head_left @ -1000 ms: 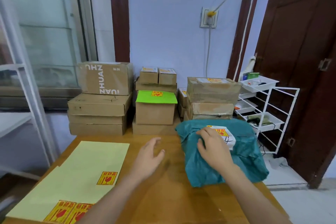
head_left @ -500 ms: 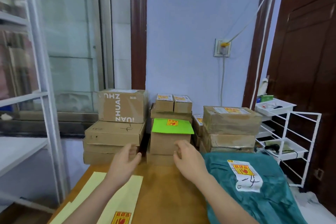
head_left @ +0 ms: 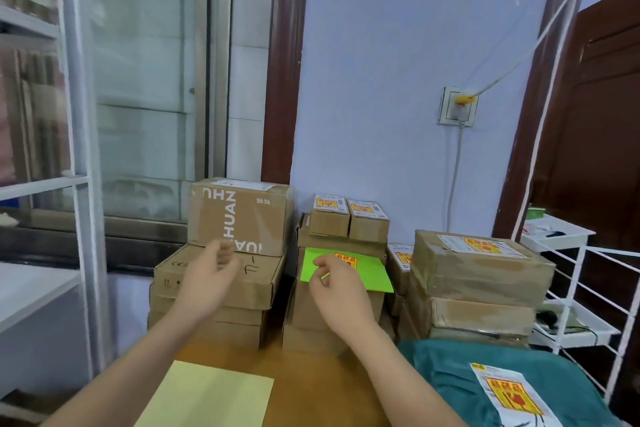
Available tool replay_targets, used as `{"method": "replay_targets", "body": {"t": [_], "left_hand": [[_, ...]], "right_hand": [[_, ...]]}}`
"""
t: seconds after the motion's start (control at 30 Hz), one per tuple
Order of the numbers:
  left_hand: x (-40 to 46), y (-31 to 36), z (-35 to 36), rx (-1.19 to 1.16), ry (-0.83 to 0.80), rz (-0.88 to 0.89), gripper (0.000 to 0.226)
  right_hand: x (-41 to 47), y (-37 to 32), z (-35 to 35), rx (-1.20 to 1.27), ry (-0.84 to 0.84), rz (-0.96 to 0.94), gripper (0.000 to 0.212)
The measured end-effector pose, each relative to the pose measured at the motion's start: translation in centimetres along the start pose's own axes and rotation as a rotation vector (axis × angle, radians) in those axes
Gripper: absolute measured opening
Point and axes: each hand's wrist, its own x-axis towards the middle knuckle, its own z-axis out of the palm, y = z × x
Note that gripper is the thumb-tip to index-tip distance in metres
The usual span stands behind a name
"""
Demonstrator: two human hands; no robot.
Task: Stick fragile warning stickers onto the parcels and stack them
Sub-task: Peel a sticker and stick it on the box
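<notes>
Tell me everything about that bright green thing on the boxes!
The green envelope looks like a flat, bright green paper or plastic mailer. It lies on top of a brown cardboard box in the middle stack, its right corner sticking out past the edge. A yellow and red sticker sits on its top. The right hand is in front of it, hiding part.

Cut off by the bottom edge: teal parcel (head_left: 446, 378), its fragile sticker (head_left: 512, 395), yellow backing sheet (head_left: 207, 395). Blurred fingers on left hand (head_left: 207, 279). Partly hidden behind right hand (head_left: 337, 291): green-topped box (head_left: 370, 270).
</notes>
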Motion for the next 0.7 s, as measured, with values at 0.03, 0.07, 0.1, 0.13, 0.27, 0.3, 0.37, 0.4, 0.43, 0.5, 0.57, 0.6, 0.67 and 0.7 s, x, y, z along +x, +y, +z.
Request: {"method": "replay_targets", "body": {"t": [0.03, 0.07, 0.1, 0.13, 0.27, 0.3, 0.37, 0.4, 0.43, 0.5, 0.57, 0.6, 0.67, 0.7], "left_hand": [[0.7, 0.0, 0.1, 0.002, 0.008, 0.001, 0.038], [1.3, 0.1, 0.1, 0.008, 0.017, 0.006, 0.039], [1.9, 0.1, 0.2, 0.014, 0.023, 0.007, 0.04], [2.6, 0.1, 0.3, 0.017, 0.031, 0.009, 0.041], [4.9, -0.2, 0.6, -0.018, 0.051, -0.009, 0.046], [5.4, -0.4, 0.7, -0.038, 0.055, -0.022, 0.047], [6.4, -0.8, 0.8, -0.074, 0.073, -0.035, 0.049], [6.8, -1.0, 0.8, -0.092, 0.086, -0.047, 0.05], [7.3, -1.4, 0.9, -0.11, 0.102, -0.061, 0.052], [8.4, -2.1, 0.9, -0.142, 0.147, -0.075, 0.055], [9.5, -2.7, 0.6, -0.187, 0.195, -0.073, 0.053], [10.0, -3.0, 0.5, -0.207, 0.209, -0.079, 0.053], [11.2, -3.6, 0.3, -0.235, 0.212, -0.099, 0.055], [11.7, -3.8, 0.1, -0.245, 0.212, -0.109, 0.057]], "right_hand": [[0.5, -0.2, 0.4, 0.009, -0.005, -0.001, 0.033], [1.1, -0.2, 0.8, 0.013, -0.008, -0.005, 0.033], [1.6, -0.3, 1.1, 0.013, -0.009, -0.008, 0.033], [2.2, -0.4, 1.4, 0.015, -0.008, -0.008, 0.032], [4.3, -0.6, 2.7, 0.047, -0.006, 0.011, 0.027], [4.7, -0.6, 3.1, 0.059, -0.001, 0.018, 0.027], [5.7, -0.6, 4.0, 0.098, 0.006, 0.031, 0.027], [6.2, -0.6, 4.4, 0.12, 0.005, 0.038, 0.027], [6.7, -0.6, 4.9, 0.137, 0.002, 0.045, 0.027], [7.7, -0.6, 5.8, 0.159, 0.0, 0.053, 0.031], [8.7, -0.4, 6.6, 0.189, -0.003, 0.059, 0.043], [9.3, -0.4, 6.9, 0.214, -0.001, 0.063, 0.05], [10.4, -0.7, 7.2, 0.292, -0.001, 0.075, 0.06], [10.9, -0.9, 7.3, 0.329, 0.0, 0.074, 0.063]]}}
